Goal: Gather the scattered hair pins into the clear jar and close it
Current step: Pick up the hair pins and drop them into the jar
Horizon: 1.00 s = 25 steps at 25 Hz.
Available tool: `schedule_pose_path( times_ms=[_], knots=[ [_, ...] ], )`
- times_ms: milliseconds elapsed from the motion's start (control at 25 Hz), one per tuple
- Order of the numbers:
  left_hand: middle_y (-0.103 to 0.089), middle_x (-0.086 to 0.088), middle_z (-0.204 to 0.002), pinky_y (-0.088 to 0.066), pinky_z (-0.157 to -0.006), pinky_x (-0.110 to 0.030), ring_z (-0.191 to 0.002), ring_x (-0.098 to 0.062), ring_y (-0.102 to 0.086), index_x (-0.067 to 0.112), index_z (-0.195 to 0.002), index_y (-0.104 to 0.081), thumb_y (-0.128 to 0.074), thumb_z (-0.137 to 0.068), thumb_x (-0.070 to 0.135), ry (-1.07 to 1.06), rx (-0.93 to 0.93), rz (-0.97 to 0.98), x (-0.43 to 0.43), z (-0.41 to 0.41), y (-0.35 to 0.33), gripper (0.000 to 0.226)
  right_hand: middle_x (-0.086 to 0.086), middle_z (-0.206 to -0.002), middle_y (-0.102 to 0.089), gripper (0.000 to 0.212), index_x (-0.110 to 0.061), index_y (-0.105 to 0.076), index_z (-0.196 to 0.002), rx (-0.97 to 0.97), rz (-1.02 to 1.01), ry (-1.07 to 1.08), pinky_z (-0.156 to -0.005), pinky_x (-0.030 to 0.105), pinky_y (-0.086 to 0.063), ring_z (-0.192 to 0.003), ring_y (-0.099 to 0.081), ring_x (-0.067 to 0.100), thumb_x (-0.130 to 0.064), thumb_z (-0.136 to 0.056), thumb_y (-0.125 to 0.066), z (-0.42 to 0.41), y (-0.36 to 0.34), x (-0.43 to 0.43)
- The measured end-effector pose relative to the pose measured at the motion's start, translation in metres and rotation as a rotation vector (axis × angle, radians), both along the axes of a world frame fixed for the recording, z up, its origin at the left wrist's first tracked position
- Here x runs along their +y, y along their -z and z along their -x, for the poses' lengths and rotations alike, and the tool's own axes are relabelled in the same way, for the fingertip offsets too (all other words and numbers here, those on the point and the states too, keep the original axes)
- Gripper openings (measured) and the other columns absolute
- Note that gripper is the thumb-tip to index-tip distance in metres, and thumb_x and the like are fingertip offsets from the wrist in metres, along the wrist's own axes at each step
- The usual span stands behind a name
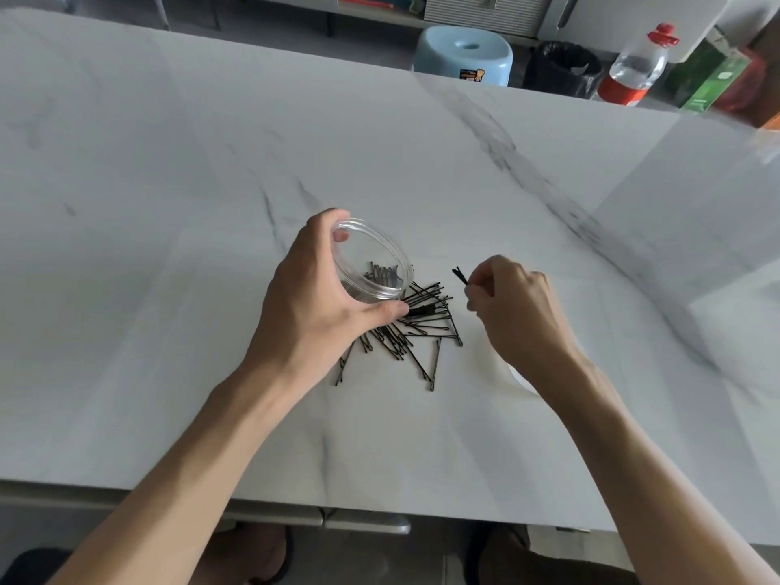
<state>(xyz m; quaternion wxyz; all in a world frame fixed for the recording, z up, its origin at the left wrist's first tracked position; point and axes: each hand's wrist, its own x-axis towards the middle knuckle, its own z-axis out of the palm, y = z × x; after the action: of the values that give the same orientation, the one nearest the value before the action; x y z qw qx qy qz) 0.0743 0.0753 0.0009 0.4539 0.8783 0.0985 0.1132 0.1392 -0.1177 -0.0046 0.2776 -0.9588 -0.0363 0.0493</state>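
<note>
My left hand [314,297] grips the clear jar [371,257], tilted with its open mouth facing right; several black hair pins lie inside it. A loose pile of black hair pins [415,327] is scattered on the marble table just below and right of the jar. My right hand [513,304] hovers to the right of the pile, fingers pinched on a small bunch of hair pins [460,275] whose ends stick out toward the jar. A pale curved shape [523,380] shows under my right wrist; I cannot tell what it is.
The white marble table [211,204] spreads wide around the pile. Beyond its far edge stand a blue stool [464,52], a black bin [563,67], a red-capped bottle [637,67] and a green box [713,78].
</note>
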Motion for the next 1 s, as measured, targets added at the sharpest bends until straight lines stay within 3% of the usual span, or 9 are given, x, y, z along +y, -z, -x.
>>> schedule_pose_path(
  times_ms=[200,360,480,560,640,720,840,1000],
  knots=[
    [-0.053,0.01,-0.132,-0.037,-0.097,-0.017,-0.122,-0.005,-0.049,0.026,-0.137,-0.039,-0.091,-0.053,0.038,0.147,0.014,-0.081,-0.01,0.003,0.001,0.099,-0.006,-0.07,-0.071,0.009,-0.02,-0.071,-0.081,-0.126,-0.419,-0.103,-0.064,0.019,-0.049,-0.063,-0.062,0.005,-0.011,-0.083,-0.068,0.005,-0.029,0.008],
    [-0.052,0.016,-0.13,-0.038,-0.094,-0.012,-0.118,0.0,-0.049,0.031,-0.136,-0.038,-0.09,-0.053,0.041,0.223,0.03,-0.066,-0.016,0.005,0.002,0.099,-0.018,-0.067,-0.065,0.009,-0.017,-0.076,-0.087,-0.106,-0.395,-0.348,-0.056,0.006,-0.036,-0.056,-0.054,-0.001,-0.01,-0.081,-0.074,0.021,-0.038,0.02],
    [-0.054,0.012,-0.132,-0.036,-0.097,-0.013,-0.122,-0.002,-0.049,0.028,-0.136,-0.039,-0.092,-0.052,0.038,0.175,-0.004,-0.071,-0.011,0.005,0.001,0.099,-0.014,-0.081,-0.071,0.011,-0.022,-0.076,-0.089,-0.188,-0.408,-0.186,-0.061,0.008,-0.039,-0.066,-0.058,0.003,-0.015,-0.082,-0.072,0.012,-0.031,0.012],
    [-0.054,0.012,-0.132,-0.036,-0.099,-0.016,-0.124,-0.002,-0.049,0.027,-0.136,-0.04,-0.092,-0.053,0.038,0.111,-0.018,-0.07,-0.006,0.004,0.001,0.098,-0.007,-0.08,-0.072,0.006,-0.022,-0.075,-0.087,-0.131,-0.246,-0.046,-0.065,0.015,-0.044,-0.072,-0.061,0.007,-0.022,-0.083,-0.07,0.004,-0.021,0.0],
    [-0.055,0.011,-0.131,-0.036,-0.099,-0.016,-0.123,-0.002,-0.049,0.027,-0.135,-0.04,-0.091,-0.055,0.037,0.06,-0.034,-0.06,-0.002,0.004,0.0,0.096,-0.001,-0.084,-0.07,0.014,-0.022,-0.073,-0.09,0.042,0.014,-0.064,-0.066,0.029,-0.048,-0.08,-0.063,0.019,-0.033,-0.082,-0.071,0.005,-0.009,-0.007],
    [-0.055,0.01,-0.131,-0.036,-0.099,-0.016,-0.123,-0.003,-0.049,0.026,-0.136,-0.041,-0.091,-0.055,0.037,0.029,-0.05,-0.046,0.002,0.003,0.0,0.096,0.002,-0.086,-0.068,0.01,-0.022,-0.071,-0.087,0.134,0.172,-0.089,-0.053,0.028,-0.043,-0.078,-0.062,0.025,-0.03,-0.082,-0.069,0.012,-0.002,-0.006],
    [-0.055,0.009,-0.131,-0.036,-0.098,-0.014,-0.124,-0.003,-0.049,0.025,-0.136,-0.041,-0.091,-0.055,0.037,0.018,-0.055,-0.03,0.001,0.002,-0.002,0.096,0.01,-0.08,-0.066,0.014,-0.014,-0.069,-0.077,0.062,0.303,-0.087,-0.046,0.026,-0.038,-0.069,-0.062,0.033,-0.01,-0.079,-0.055,0.013,-0.003,-0.003],
    [-0.055,0.008,-0.131,-0.033,-0.094,-0.007,-0.123,-0.002,-0.049,0.025,-0.136,-0.041,-0.091,-0.056,0.037,0.026,-0.046,-0.028,0.001,0.002,-0.001,0.095,0.014,-0.075,-0.064,0.015,-0.006,-0.066,-0.077,0.015,0.364,-0.114,-0.06,0.037,-0.049,-0.07,-0.06,0.039,-0.013,-0.078,-0.053,0.013,-0.003,-0.004]
  ],
)
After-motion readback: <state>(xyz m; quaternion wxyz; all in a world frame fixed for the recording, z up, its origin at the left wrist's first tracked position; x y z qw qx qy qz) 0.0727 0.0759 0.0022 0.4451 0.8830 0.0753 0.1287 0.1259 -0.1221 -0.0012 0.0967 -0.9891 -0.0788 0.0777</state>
